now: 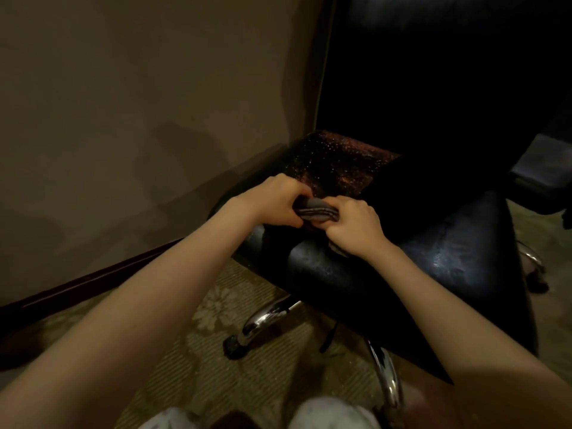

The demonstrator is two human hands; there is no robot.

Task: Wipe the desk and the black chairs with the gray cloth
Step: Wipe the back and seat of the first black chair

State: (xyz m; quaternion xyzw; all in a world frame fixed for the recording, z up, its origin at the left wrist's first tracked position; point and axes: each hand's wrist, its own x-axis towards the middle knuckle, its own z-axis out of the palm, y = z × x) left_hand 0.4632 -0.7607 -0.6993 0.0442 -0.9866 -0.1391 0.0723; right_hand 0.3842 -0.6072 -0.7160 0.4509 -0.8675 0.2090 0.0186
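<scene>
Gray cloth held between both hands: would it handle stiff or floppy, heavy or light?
Probably floppy: the gray folded cloth bends into soft layers between the left hand and right hand. Likely light: curled fingers alone carry it.

Close together, left hand (275,201) and right hand (356,227) clench.

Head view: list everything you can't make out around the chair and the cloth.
- gray cloth: head view, only a bunched fold shows; the left hand and right hand gripping it cover the rest.
- black chair: head view, its backrest is lost in shadow and its top is cut off by the upper edge.
- chrome base: head view, partly hidden under the seat and behind the right forearm.
- Desk: outside the frame.
</scene>
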